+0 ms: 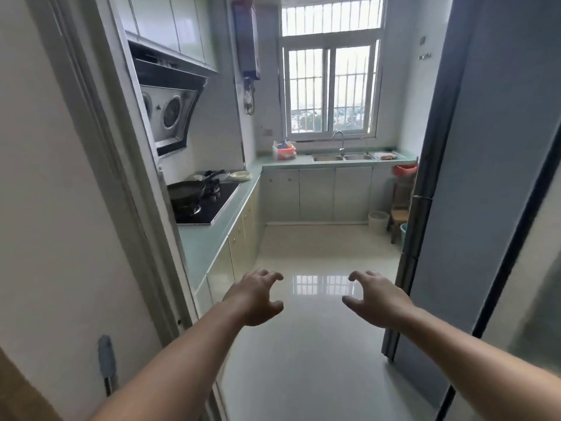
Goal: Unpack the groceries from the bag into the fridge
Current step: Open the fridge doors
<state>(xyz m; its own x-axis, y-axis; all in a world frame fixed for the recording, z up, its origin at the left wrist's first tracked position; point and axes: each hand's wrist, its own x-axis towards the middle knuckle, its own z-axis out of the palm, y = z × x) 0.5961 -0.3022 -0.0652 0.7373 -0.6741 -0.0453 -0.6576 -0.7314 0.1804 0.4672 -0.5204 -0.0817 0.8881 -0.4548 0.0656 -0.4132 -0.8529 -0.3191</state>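
Both arms reach forward over the glossy floor [303, 344] at a kitchen doorway. The left hand [255, 296] and right hand [378, 299] hang in the air with fingers curled and spread apart, holding nothing. The grocery bag [284, 150] sits on the far worktop [303, 161], just left of the sink [343, 157] under the window. The fridge [473, 208], doors closed, stands right of the sink.

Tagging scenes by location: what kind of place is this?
A small home kitchen, seen from its doorway. Signs: a gas hob with a pan under a range hood, a double sink below the window, and a tall fridge at right.
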